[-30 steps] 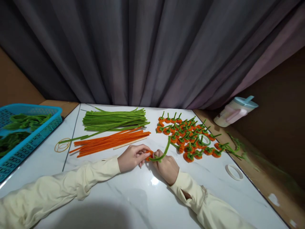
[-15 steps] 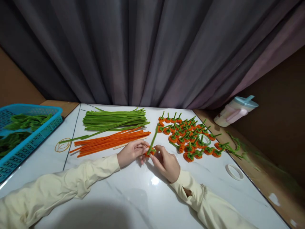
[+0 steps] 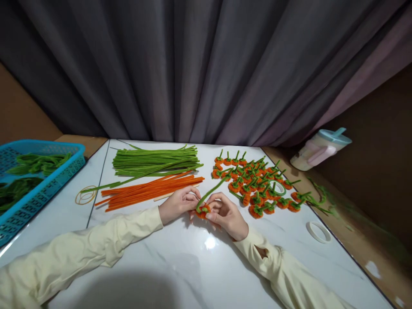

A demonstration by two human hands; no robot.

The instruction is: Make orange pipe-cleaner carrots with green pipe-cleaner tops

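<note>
Between my hands is a small orange pipe-cleaner pumpkin (image 3: 202,212) with a long green stem that leans up to the right. My left hand (image 3: 180,205) grips its left side with fingers and thumb. On the opposite side, my right hand (image 3: 228,216) pinches the pumpkin's edge, its thumb at the front. Beyond my left hand lie a bundle of orange pipe cleaners (image 3: 144,192) and a bundle of green pipe cleaners (image 3: 154,161). Several finished-looking orange pumpkins with short green stems (image 3: 251,178) stand grouped past my right hand.
At the left is a blue basket (image 3: 64,171) holding green pipe-cleaner pieces, near rubber bands (image 3: 85,196). A green tape roll (image 3: 277,188) rests among the pumpkins; a white ring (image 3: 318,232) lies near the right edge. A tumbler (image 3: 318,150) stands back right, before a grey curtain (image 3: 193,73).
The held pumpkin has turned so its green top shows more, and its stem now leans further right. My right hand has shifted slightly right and its fingers have changed position.
</note>
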